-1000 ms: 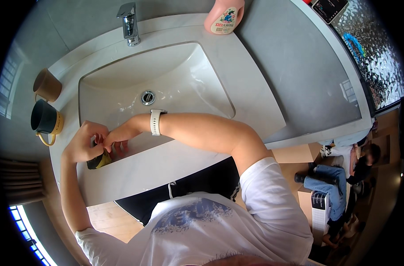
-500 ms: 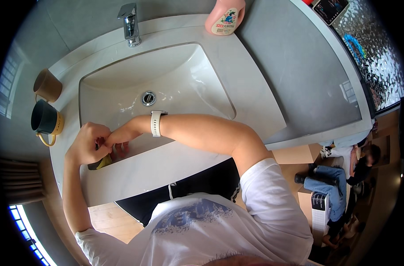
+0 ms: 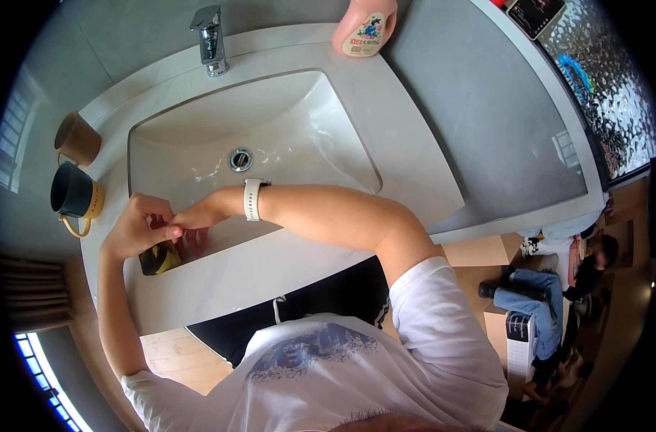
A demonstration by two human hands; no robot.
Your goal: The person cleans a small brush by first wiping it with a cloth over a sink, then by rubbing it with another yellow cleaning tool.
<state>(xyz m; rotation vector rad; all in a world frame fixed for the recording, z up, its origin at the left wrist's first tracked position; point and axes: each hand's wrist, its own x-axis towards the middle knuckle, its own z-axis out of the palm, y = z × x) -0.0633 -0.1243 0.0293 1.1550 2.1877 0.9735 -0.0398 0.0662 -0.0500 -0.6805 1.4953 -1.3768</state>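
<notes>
At the near left corner of the sink (image 3: 198, 137), in the head view, the left hand (image 3: 137, 227) and right hand (image 3: 198, 216) meet over a small black-and-yellow object (image 3: 161, 261), which lies between the basin's near left corner and the counter's (image 3: 227, 284) near edge; hands hide too much of it to name its kind, or to tell whether it is held or resting. The left hand is half curled, its thumb stretched toward the right hand's fingertips; the right is bent inward, thumb side against the left, other fingers loosely drooping beside the object. Whether either grips anything cannot be told. Compared with half a second ago, the left hand has loosened, its thumb has straightened into sight, and more of the object's dark part shows; this looks like a readjustment of the fingers, with the handling unfinished. Little else has shifted: a brown mug (image 3: 77, 138) and a dark green-and-yellow mug (image 3: 76, 191) stand along the counter's left edge, a chrome faucet (image 3: 211, 43) at its far edge, and a pink detergent bottle (image 3: 364, 27) near the far right corner.
</notes>
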